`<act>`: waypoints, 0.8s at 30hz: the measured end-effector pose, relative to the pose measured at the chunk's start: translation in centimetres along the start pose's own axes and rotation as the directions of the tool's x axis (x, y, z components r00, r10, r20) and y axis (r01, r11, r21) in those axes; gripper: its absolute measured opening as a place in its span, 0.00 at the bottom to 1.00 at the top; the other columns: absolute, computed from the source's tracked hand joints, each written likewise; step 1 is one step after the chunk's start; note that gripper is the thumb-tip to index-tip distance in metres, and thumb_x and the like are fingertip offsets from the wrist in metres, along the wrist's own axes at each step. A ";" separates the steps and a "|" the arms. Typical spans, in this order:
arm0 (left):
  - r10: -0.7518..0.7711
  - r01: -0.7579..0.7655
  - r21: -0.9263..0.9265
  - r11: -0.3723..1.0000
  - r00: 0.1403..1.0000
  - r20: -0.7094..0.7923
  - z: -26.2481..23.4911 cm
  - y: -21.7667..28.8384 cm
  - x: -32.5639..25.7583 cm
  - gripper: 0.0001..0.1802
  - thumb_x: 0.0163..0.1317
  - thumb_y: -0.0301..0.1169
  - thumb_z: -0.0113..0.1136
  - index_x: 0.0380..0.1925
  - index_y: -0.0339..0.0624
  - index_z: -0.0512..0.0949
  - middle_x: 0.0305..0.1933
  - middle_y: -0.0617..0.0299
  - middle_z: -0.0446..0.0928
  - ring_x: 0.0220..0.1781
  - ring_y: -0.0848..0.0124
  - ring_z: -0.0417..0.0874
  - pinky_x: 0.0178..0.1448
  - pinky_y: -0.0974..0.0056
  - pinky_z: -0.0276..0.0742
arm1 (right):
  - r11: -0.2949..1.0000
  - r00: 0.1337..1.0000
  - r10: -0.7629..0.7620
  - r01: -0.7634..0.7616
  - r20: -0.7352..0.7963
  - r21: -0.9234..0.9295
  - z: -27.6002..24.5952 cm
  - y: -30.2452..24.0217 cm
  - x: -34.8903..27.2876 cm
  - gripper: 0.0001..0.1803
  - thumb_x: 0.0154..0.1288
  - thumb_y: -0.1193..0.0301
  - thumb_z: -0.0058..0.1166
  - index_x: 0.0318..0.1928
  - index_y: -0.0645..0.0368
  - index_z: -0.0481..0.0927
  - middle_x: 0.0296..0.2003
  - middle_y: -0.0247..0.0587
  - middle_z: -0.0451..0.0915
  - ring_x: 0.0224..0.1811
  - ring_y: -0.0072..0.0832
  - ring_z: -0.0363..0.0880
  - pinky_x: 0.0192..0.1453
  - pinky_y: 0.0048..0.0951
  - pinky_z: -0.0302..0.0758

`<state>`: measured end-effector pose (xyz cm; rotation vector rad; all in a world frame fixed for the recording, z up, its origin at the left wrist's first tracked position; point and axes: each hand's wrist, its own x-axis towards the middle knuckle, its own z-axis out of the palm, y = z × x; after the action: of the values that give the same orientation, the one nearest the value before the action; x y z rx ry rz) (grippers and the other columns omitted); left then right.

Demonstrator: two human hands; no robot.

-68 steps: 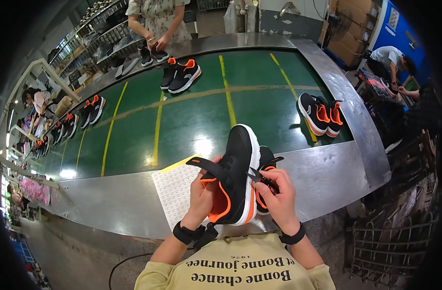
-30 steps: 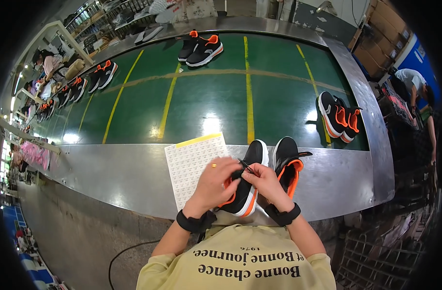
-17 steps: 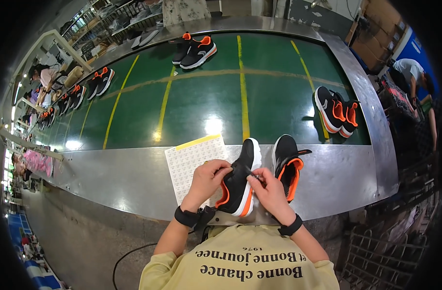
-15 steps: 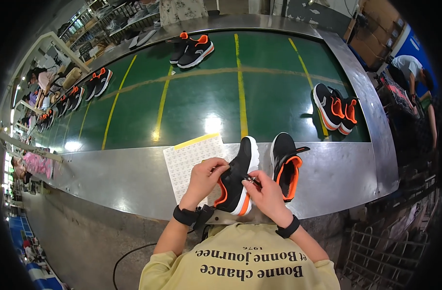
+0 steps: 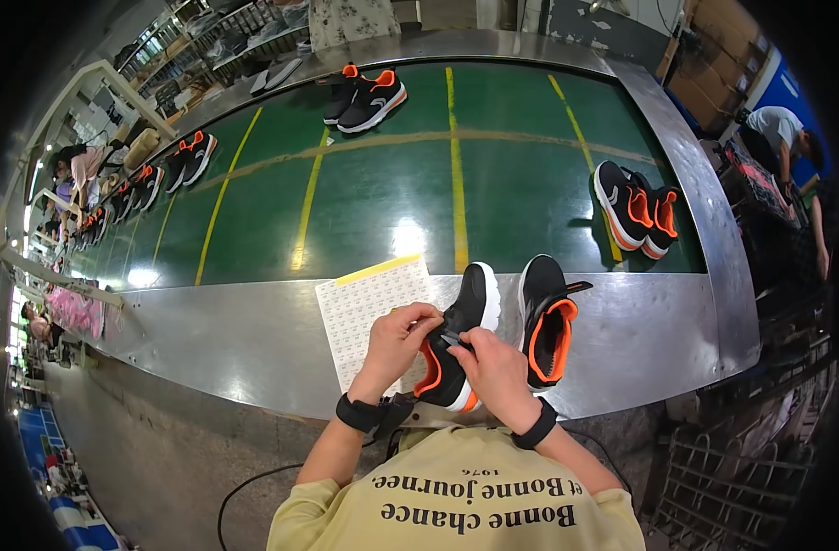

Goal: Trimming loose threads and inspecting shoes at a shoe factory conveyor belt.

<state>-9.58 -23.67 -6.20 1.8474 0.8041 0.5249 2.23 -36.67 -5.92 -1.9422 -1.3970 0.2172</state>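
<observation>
A black sneaker [image 5: 475,292] with a white sole and orange lining stands on the metal ledge in front of me, its toe pointing away. My left hand [image 5: 401,342] pinches the sneaker's upper on its left side, fingertips closed together. My right hand [image 5: 496,363] is closed around a small dark tool [image 5: 453,340], whose grey tip lies over the sneaker's upper; the fingers hide most of it and I cannot make out its kind. Just right of this hand stands a second sneaker [image 5: 542,280], its strap sticking out to the side.
A printed label sheet [image 5: 337,317] with a yellow top strip lies left of the hands. Beyond the metal ledge [image 5: 227,321], a green conveyor belt [image 5: 383,193] carries sneaker pairs [image 5: 372,103], one pair [image 5: 636,209] at right. Other people [image 5: 776,129] are farther off.
My right hand has turned and come in over the sneaker's upper, bringing the tool's tip closer to my left fingertips. The left hand keeps its pinch. The whole view has shifted slightly.
</observation>
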 end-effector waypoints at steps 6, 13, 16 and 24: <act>0.054 -0.053 0.004 0.999 0.996 -0.074 1.3 0.6 0.2 0.05 0.57 0.28 0.58 0.32 0.40 0.78 0.24 0.62 0.79 0.25 0.75 0.78 0.30 0.72 0.71 | 0.999 0.998 -0.019 0.020 -0.058 0.032 -0.2 0.8 -0.6 0.11 0.58 0.64 0.56 0.33 0.57 0.72 0.25 0.41 0.75 0.22 0.40 0.75 0.23 0.35 0.70; -0.053 0.038 -0.514 0.857 0.998 -0.015 2.9 1.4 0.6 0.05 0.63 0.27 0.52 0.35 0.36 0.73 0.35 0.58 0.79 0.36 0.73 0.81 0.43 0.69 0.78 | 0.696 0.947 0.315 -0.273 0.059 0.664 -3.3 1.7 -2.3 0.08 0.63 0.72 0.51 0.40 0.63 0.73 0.23 0.32 0.75 0.22 0.15 0.70 0.26 0.17 0.66; 0.021 0.061 -0.632 0.773 0.992 0.122 3.9 1.7 -0.2 0.05 0.65 0.28 0.49 0.35 0.37 0.69 0.40 0.52 0.77 0.43 0.65 0.80 0.44 0.62 0.80 | 0.641 0.909 0.404 -0.198 -0.107 0.742 -7.0 1.6 -3.4 0.07 0.61 0.76 0.52 0.40 0.63 0.73 0.21 0.25 0.69 0.23 0.08 0.62 0.27 0.13 0.61; -0.116 0.005 -0.510 0.860 0.976 -0.186 5.7 1.2 0.9 0.35 0.59 0.25 0.57 0.63 0.38 0.51 0.60 0.48 0.63 0.54 0.64 0.74 0.51 0.63 0.77 | 0.835 0.794 0.521 -0.397 -0.314 0.381 -10.9 10.0 -7.7 0.14 0.65 0.66 0.51 0.25 0.61 0.69 0.14 0.29 0.61 0.18 0.14 0.56 0.21 0.23 0.56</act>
<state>-4.84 -26.93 -7.37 1.2860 0.7700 0.8180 12.44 -49.89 -6.39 -1.9040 -0.5580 0.2197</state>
